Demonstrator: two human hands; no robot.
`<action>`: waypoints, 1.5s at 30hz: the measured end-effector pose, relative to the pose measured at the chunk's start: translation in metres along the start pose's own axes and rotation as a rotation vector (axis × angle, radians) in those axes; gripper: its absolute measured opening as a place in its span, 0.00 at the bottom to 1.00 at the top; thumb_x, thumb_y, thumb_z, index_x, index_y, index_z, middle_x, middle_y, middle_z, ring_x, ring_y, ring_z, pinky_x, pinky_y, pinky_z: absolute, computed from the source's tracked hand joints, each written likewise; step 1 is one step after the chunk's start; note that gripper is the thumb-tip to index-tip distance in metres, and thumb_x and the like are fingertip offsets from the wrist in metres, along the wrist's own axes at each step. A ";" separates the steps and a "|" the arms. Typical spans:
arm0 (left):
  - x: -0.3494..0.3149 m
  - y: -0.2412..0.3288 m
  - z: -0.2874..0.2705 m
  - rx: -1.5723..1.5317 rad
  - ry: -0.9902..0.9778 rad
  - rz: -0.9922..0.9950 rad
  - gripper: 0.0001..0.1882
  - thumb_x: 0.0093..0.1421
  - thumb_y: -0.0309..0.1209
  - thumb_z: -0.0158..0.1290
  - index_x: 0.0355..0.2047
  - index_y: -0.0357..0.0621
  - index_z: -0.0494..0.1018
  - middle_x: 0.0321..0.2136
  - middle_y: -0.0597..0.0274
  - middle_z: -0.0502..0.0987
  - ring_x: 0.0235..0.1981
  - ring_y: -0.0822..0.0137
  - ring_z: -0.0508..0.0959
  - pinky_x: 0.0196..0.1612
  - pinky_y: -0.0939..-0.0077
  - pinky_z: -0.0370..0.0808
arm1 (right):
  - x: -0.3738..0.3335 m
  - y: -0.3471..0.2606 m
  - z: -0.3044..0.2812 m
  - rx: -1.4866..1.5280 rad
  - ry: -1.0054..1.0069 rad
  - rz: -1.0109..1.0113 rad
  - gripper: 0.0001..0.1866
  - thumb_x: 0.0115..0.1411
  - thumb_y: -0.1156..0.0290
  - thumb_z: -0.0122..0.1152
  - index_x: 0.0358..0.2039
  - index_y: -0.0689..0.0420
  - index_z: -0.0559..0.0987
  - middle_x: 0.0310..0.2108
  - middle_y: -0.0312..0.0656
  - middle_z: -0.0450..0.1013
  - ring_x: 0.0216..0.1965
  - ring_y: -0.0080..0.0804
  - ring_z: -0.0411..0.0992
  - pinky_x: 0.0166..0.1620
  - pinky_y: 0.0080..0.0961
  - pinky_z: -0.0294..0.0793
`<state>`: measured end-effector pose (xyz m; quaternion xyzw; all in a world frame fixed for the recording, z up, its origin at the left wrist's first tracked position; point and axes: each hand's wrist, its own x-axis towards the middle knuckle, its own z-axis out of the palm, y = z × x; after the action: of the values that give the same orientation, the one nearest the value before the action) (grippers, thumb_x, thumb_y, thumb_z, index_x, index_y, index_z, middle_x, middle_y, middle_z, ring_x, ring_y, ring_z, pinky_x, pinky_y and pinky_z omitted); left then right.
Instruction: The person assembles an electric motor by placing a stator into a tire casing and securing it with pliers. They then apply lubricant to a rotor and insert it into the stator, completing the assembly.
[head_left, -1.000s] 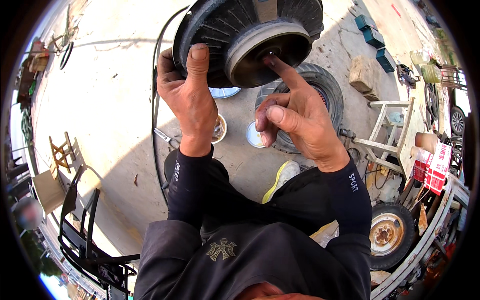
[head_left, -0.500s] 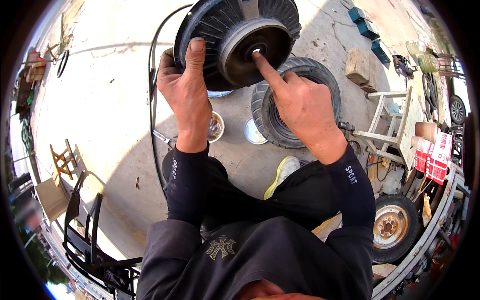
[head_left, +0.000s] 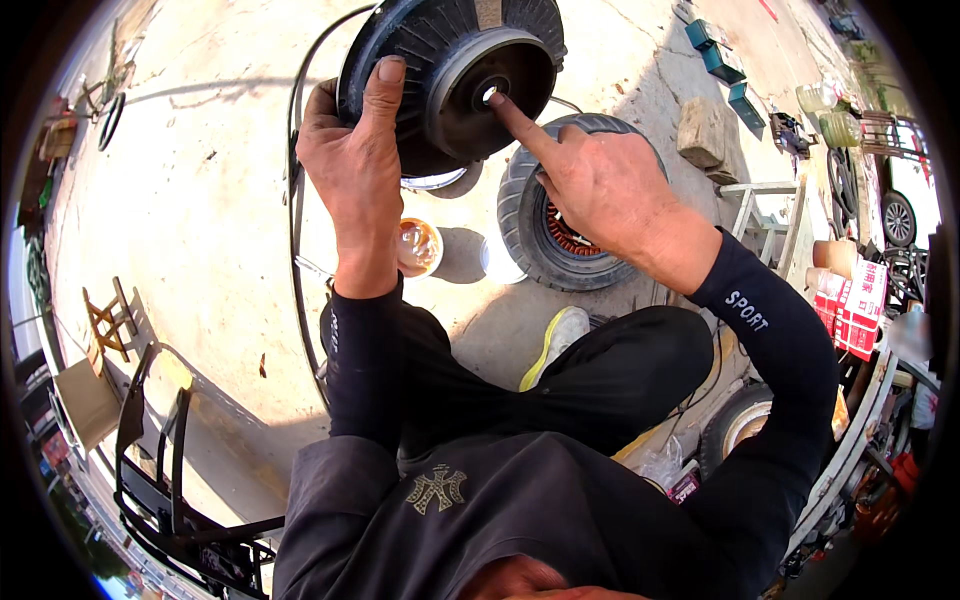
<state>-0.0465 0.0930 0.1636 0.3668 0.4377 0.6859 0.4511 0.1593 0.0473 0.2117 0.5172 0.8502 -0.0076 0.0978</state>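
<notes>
Up at the top of the head view, my left hand (head_left: 350, 175) grips a black, finned wheel-hub motor cover (head_left: 412, 42) by its left edge, thumb on the face. The cover is tilted with its round central recess facing me, and light shows through the hole in the middle. My right hand (head_left: 612, 190) has its index finger stretched out, the tip at the rim of that hole. Its other fingers are curled and partly hidden, and I see nothing held. Beneath this hand lies a tyre (head_left: 520, 215) with copper windings (head_left: 568, 238) inside.
A tub of brownish contents (head_left: 421, 247) and a white round lid or dish (head_left: 497, 262) stand on the concrete. A black cable (head_left: 293, 170) runs along the left. Rightward are a stone block (head_left: 704, 132), a pale stool frame (head_left: 795, 225) and a red-white box (head_left: 853, 310).
The cover and my left hand have shifted slightly left in view. My right fingertip stays at the central hole while my right elbow has swung outward to the right.
</notes>
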 end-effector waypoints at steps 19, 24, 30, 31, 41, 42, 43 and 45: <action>-0.013 0.009 0.002 0.048 0.024 -0.042 0.14 0.67 0.34 0.64 0.40 0.35 0.74 0.35 0.63 0.80 0.34 0.77 0.75 0.38 0.82 0.74 | 0.001 -0.033 0.025 0.450 0.221 0.091 0.37 0.64 0.68 0.60 0.73 0.48 0.62 0.31 0.46 0.75 0.28 0.40 0.76 0.31 0.35 0.74; -0.015 0.005 0.003 0.204 -0.047 -0.043 0.14 0.65 0.32 0.65 0.39 0.33 0.74 0.32 0.64 0.80 0.32 0.77 0.74 0.38 0.82 0.74 | 0.002 -0.001 0.015 -0.599 0.353 -0.042 0.24 0.67 0.65 0.51 0.64 0.38 0.75 0.33 0.48 0.73 0.33 0.41 0.74 0.32 0.36 0.72; -0.017 -0.006 0.007 0.186 -0.055 0.005 0.13 0.64 0.30 0.66 0.36 0.35 0.74 0.29 0.67 0.77 0.31 0.79 0.71 0.35 0.85 0.70 | -0.007 -0.013 0.019 0.128 0.027 0.107 0.37 0.64 0.65 0.59 0.73 0.45 0.62 0.32 0.46 0.76 0.30 0.43 0.78 0.30 0.40 0.74; -0.016 -0.007 0.008 0.180 -0.056 0.007 0.13 0.64 0.30 0.66 0.36 0.35 0.74 0.30 0.67 0.77 0.31 0.79 0.71 0.35 0.85 0.70 | -0.007 -0.014 0.020 0.425 0.005 0.137 0.43 0.62 0.67 0.62 0.75 0.50 0.55 0.35 0.48 0.78 0.30 0.45 0.80 0.33 0.40 0.77; -0.023 0.008 0.017 0.011 0.057 0.047 0.12 0.68 0.32 0.62 0.42 0.36 0.74 0.36 0.62 0.81 0.34 0.76 0.75 0.39 0.81 0.74 | -0.003 -0.042 0.003 2.083 0.052 0.096 0.46 0.69 0.68 0.56 0.78 0.44 0.39 0.34 0.41 0.76 0.29 0.28 0.75 0.33 0.27 0.78; -0.018 0.011 0.016 -0.074 0.033 0.021 0.13 0.68 0.33 0.62 0.42 0.36 0.73 0.36 0.62 0.81 0.34 0.77 0.75 0.38 0.82 0.74 | -0.001 -0.036 0.010 1.713 0.100 0.090 0.46 0.68 0.70 0.55 0.78 0.44 0.40 0.32 0.43 0.77 0.28 0.33 0.77 0.33 0.30 0.79; -0.017 0.014 0.013 -0.084 0.032 -0.005 0.13 0.68 0.33 0.62 0.41 0.36 0.74 0.35 0.62 0.81 0.33 0.77 0.75 0.38 0.83 0.74 | -0.001 -0.026 0.013 1.253 0.056 0.107 0.47 0.66 0.70 0.56 0.78 0.44 0.42 0.31 0.44 0.77 0.28 0.35 0.78 0.33 0.32 0.79; -0.016 0.013 0.006 -0.007 -0.001 -0.012 0.12 0.67 0.33 0.63 0.39 0.36 0.74 0.33 0.62 0.80 0.32 0.78 0.75 0.37 0.85 0.74 | -0.004 -0.010 0.014 0.275 0.117 0.070 0.43 0.64 0.70 0.58 0.77 0.44 0.53 0.28 0.45 0.76 0.27 0.39 0.78 0.31 0.36 0.77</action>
<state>-0.0399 0.0764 0.1760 0.3629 0.4375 0.6845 0.4564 0.1550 0.0373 0.1983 0.5547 0.8268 -0.0907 -0.0234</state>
